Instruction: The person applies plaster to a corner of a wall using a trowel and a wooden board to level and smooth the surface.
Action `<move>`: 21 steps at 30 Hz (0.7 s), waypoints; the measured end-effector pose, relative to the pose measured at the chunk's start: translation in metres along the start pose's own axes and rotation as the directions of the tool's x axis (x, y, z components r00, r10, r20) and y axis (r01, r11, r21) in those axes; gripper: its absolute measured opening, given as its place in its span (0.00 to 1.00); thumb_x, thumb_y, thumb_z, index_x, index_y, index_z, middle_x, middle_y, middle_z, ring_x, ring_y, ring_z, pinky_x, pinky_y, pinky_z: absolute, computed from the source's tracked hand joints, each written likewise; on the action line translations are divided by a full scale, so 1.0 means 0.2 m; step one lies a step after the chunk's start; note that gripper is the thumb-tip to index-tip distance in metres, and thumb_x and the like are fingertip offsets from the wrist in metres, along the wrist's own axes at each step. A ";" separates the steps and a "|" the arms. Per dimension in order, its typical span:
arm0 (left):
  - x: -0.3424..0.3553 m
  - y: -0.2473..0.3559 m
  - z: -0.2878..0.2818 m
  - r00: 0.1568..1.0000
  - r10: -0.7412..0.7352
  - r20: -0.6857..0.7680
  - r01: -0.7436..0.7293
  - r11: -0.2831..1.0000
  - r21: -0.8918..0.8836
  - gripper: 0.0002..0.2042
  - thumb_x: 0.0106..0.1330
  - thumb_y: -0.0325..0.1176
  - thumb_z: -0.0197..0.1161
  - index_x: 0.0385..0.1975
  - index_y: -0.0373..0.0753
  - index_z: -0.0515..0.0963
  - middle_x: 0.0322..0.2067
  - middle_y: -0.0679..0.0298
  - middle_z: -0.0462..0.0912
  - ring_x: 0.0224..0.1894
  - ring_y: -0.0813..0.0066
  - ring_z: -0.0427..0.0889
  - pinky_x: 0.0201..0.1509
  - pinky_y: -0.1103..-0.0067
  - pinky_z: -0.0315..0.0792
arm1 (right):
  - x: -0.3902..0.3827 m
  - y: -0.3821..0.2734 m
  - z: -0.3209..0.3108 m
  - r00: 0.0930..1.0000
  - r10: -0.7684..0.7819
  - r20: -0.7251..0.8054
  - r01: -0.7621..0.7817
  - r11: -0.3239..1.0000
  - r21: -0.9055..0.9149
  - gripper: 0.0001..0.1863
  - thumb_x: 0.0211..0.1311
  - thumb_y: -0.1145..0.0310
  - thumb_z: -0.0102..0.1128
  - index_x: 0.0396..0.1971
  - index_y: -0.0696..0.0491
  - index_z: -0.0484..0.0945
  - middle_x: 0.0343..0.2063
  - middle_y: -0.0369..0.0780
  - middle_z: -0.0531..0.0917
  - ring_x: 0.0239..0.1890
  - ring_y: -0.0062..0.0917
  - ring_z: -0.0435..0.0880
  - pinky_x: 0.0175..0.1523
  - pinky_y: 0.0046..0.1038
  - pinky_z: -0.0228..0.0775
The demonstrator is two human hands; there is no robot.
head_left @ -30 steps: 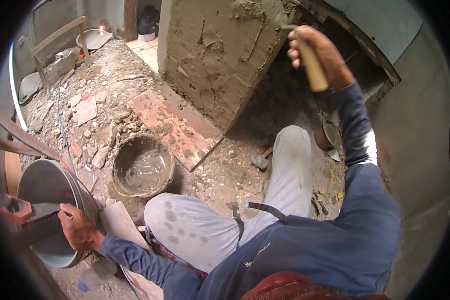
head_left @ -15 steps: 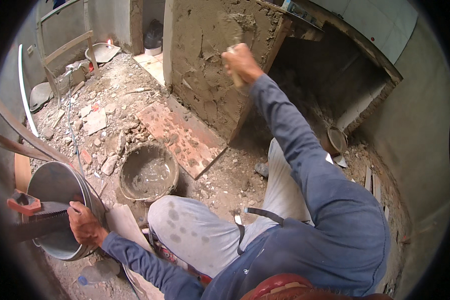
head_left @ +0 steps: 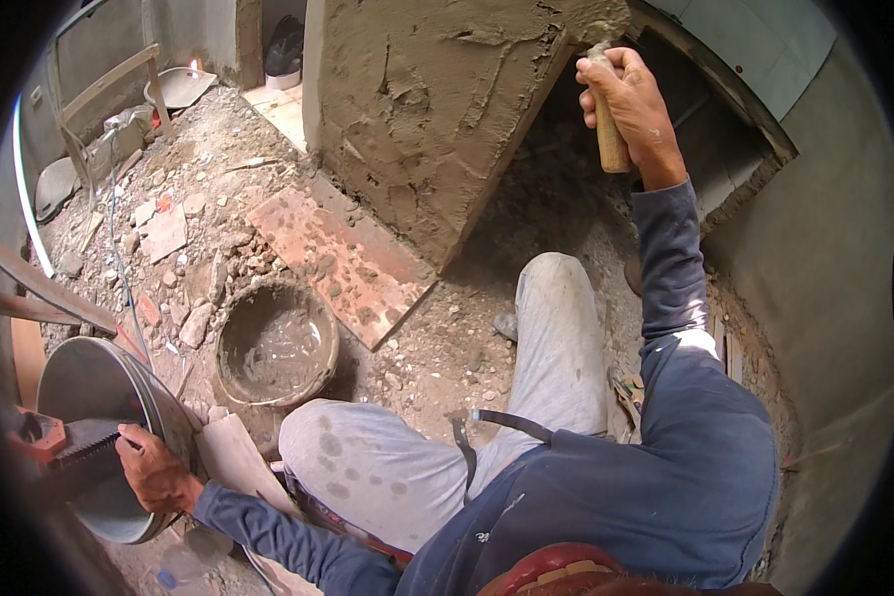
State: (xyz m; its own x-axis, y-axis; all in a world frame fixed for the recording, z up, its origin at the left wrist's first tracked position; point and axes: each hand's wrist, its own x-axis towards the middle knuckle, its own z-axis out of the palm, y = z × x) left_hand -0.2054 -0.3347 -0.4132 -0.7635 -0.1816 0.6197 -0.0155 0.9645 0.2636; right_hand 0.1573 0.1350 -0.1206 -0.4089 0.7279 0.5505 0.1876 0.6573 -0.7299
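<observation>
At the mortar-covered wall (head_left: 417,119), a wooden trowel handle (head_left: 611,139) is gripped tightly in the right hand (head_left: 631,104); the left hand (head_left: 154,467) is pressed, fingers curled, on a metal basin's rim (head_left: 164,417).

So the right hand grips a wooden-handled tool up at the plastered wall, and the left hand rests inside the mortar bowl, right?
Not quite. The head view shows the left hand on the rim of the grey metal bucket, not in the mortar bowl. The right hand does grip the wooden-handled tool at the plastered wall.

One head-worn fisheye view looks steeply down — close over the lap, rubble floor (head_left: 427,348) beyond
</observation>
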 end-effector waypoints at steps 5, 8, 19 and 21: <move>0.00 -0.02 0.00 1.000 -0.016 0.005 0.016 1.000 0.024 0.18 0.74 0.53 0.53 0.32 0.49 0.83 0.29 0.62 0.88 0.30 0.55 0.86 0.30 0.59 0.76 | -0.03 0.00 0.22 1.000 -0.009 -0.022 0.008 0.998 -0.069 0.18 0.70 0.60 0.63 0.41 0.56 0.65 0.32 0.38 0.76 0.25 0.16 0.79 0.25 0.23 0.77; 0.00 -0.02 0.01 1.000 -0.003 -0.018 0.003 1.000 0.028 0.17 0.73 0.53 0.54 0.32 0.49 0.82 0.29 0.63 0.88 0.30 0.56 0.86 0.29 0.60 0.76 | -0.07 0.17 0.40 0.984 0.071 0.166 -0.063 0.996 -0.055 0.19 0.69 0.59 0.62 0.44 0.57 0.66 0.30 0.38 0.76 0.24 0.18 0.78 0.24 0.26 0.74; 0.01 0.00 -0.01 0.998 0.033 -0.058 -0.034 0.999 -0.015 0.16 0.73 0.51 0.55 0.30 0.49 0.83 0.28 0.63 0.88 0.29 0.56 0.86 0.29 0.59 0.76 | -0.15 0.15 0.24 0.995 0.100 0.029 -0.097 0.991 -0.094 0.16 0.67 0.62 0.63 0.44 0.56 0.70 0.30 0.36 0.76 0.27 0.18 0.79 0.27 0.24 0.76; 0.00 -0.03 0.01 0.999 0.030 -0.045 -0.030 1.000 -0.004 0.16 0.73 0.51 0.55 0.31 0.50 0.83 0.28 0.63 0.88 0.29 0.56 0.86 0.29 0.59 0.76 | -0.11 0.10 0.07 0.994 0.109 0.019 -0.109 0.994 -0.019 0.18 0.67 0.61 0.64 0.46 0.57 0.71 0.30 0.35 0.77 0.27 0.16 0.79 0.28 0.22 0.76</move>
State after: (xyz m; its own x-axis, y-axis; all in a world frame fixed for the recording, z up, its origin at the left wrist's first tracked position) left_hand -0.2065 -0.3391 -0.4164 -0.7340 -0.1609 0.6599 0.0101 0.9689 0.2474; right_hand 0.1585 0.1291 -0.1535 -0.4025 0.7915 0.4600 0.2475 0.5778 -0.7777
